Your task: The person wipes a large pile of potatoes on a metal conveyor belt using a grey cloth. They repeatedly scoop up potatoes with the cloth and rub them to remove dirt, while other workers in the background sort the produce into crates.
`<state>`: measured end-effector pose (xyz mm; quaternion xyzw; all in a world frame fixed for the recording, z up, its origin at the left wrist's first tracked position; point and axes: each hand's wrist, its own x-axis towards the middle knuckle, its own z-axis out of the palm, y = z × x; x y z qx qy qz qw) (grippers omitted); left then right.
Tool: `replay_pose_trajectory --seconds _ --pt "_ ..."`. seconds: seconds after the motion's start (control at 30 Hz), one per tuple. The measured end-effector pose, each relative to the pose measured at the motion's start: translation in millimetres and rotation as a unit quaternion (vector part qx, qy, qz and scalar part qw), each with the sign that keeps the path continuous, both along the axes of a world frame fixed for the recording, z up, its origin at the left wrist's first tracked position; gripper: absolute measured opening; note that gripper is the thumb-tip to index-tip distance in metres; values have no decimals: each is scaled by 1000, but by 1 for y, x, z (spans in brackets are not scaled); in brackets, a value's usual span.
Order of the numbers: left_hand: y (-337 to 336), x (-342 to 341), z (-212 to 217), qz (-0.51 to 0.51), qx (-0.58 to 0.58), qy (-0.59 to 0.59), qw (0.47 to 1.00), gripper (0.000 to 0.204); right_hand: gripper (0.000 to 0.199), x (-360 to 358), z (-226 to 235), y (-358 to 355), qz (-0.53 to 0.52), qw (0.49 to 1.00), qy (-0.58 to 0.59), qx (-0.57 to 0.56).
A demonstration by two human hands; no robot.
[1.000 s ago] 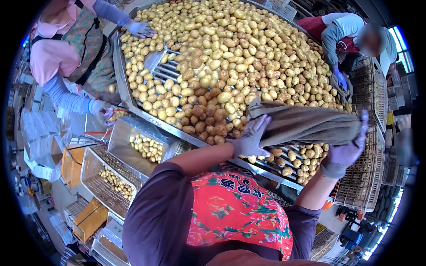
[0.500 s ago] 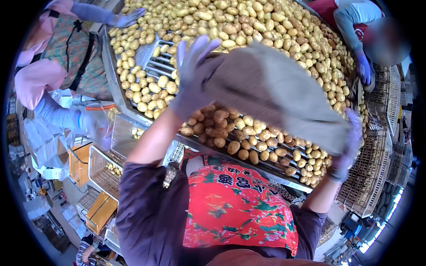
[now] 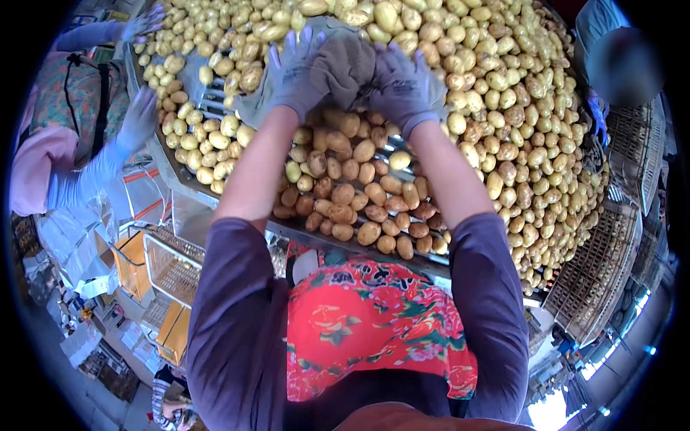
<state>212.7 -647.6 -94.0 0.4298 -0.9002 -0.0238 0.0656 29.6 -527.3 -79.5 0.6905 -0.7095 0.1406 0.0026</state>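
A crumpled grey-brown cloth (image 3: 346, 63) lies bunched on a sloping heap of potatoes in front of me. My left hand (image 3: 297, 80), in a pale purple glove, presses on its left part with fingers stretched out and spread. On the cloth's right side rests my right hand (image 3: 407, 85), gloved alike, its fingers apart and pointing away from me. Both palms face down, so whatever is under them is hidden. Brownish potatoes (image 3: 343, 194) lie between my forearms, nearer to me than the cloth.
Yellow potatoes (image 3: 528, 136) cover the bar-bottomed sorting table to the right and beyond. A co-worker's gloved hand (image 3: 140, 118) hovers at the table's left edge; another person's hand (image 3: 598, 115) is at the right. Plastic crates (image 3: 600, 269) stand right, and a white basket (image 3: 169, 269) lower left.
The cloth, stretched wide and blurred between my hands before, is now bunched down farther away on the potatoes. My right hand came in from the far right, close to my left. More brownish potatoes show.
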Motion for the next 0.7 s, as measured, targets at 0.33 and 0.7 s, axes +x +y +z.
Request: replay_pose_trajectory --seconds 0.33,0.7 --pt "195 100 -3 -229 106 53 966 69 40 48 6 228 58 997 -8 49" --pt "65 -114 136 -145 357 623 681 33 34 -54 150 145 -81 854 -479 -187"
